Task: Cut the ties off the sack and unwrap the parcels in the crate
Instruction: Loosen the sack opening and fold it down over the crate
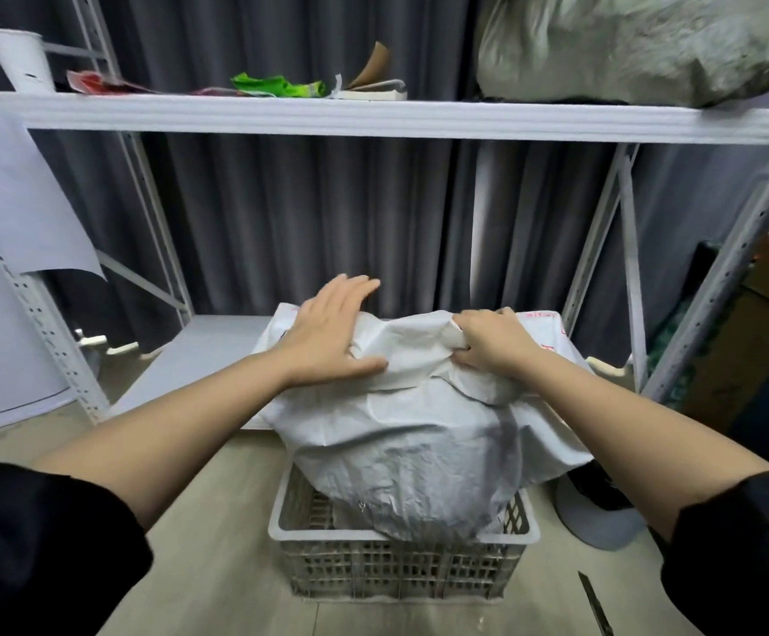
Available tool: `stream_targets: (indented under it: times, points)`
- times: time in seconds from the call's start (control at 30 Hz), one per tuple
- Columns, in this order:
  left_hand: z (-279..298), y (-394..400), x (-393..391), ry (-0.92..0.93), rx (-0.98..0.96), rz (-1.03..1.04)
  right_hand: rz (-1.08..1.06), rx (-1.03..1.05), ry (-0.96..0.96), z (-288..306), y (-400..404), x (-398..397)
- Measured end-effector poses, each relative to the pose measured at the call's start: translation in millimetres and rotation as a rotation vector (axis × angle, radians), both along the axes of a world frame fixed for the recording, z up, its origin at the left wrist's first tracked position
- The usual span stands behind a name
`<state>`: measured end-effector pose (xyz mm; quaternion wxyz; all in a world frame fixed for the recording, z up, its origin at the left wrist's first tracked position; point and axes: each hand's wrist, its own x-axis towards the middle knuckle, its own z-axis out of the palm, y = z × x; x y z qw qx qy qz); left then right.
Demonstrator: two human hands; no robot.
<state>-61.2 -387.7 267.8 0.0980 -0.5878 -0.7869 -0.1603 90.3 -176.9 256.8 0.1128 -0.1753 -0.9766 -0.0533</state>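
A crumpled white woven plastic sack (414,433) fills the white slatted plastic crate (401,566). The left hand (332,332) lies flat and wide on it; the right hand (492,344) pinches its fabric. A dark utility knife (596,605) lies on the floor at four o'clock from the crate.

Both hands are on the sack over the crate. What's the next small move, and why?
Probably flatten the left hand onto the sack to steady it while the right hand, which grips a bunched fold, lifts that fold to expose any tie. No tie shows yet, and the knife lies on the floor beside the crate.
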Motion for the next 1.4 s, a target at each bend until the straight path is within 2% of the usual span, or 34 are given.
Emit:
stream_targets:
  times: [0.07, 0.13, 0.23, 0.43, 0.47, 0.6, 0.7, 0.77, 0.83, 0.87, 1.03, 1.1, 1.13, 1.17, 1.23, 1.27, 1.37, 1.4]
  points:
    - [1, 12, -1, -0.204, -0.162, 0.128, 0.101, 0.105, 0.019, 3, -1, 0]
    - [0, 16, -11, -0.318, -0.336, 0.215, 0.214, 0.318, 0.059, 0, -1, 0]
    - [-11, 19, -10, -0.257, -0.548, 0.238, 0.280, 0.401, 0.084, -6, -5, 5]
    - [-14, 16, -2, 0.008, -0.602, 0.177, -0.013, 0.145, -0.237, -4, -3, 23]
    - [-14, 15, -6, 0.015, -0.613, 0.182, -0.037, 0.099, -0.298, -1, -2, 25]
    - [-14, 7, -16, -0.178, -0.696, 0.205, -0.171, -0.092, -0.520, 6, 2, 23]
    - [-20, 8, -9, -0.005, -0.556, 0.278, -0.251, -0.194, -0.626, 14, -3, 25]
    - [-21, 12, -1, 0.140, -0.423, 0.353, -0.198, -0.003, -0.560, 16, -10, 28]
    - [-11, 14, 2, 0.296, -0.280, 0.381, -0.119, 0.258, -0.352, 19, -13, 33]
    - [-2, 15, 2, 0.348, -0.198, 0.396, -0.102, 0.324, -0.246, 26, -13, 35]
    - [82, 10, -4, 0.408, 0.117, 0.481, -0.089, 0.457, 0.253, 101, 0, 39]
    - [105, 6, -5, 0.399, 0.255, 0.511, -0.134, 0.460, 0.445, 112, 4, 39]
    - [106, 4, -3, 0.397, 0.272, 0.520, -0.151, 0.479, 0.454, 111, 2, 39]
    - [101, 3, 1, 0.411, 0.198, 0.503, -0.148, 0.507, 0.332, 106, 0, 39]
    - [82, 3, 11, 0.419, -0.108, 0.409, -0.045, 0.541, 0.011, 96, 2, 37]
    - [85, 3, 8, 0.397, -0.163, 0.405, -0.027, 0.545, -0.030, 103, 5, 36]
    - [131, 4, -7, 0.294, 0.074, 0.468, -0.048, 0.581, 0.198, 147, 12, 32]
    - [136, 6, -11, 0.313, 0.154, 0.491, -0.078, 0.625, 0.287, 148, 14, 32]
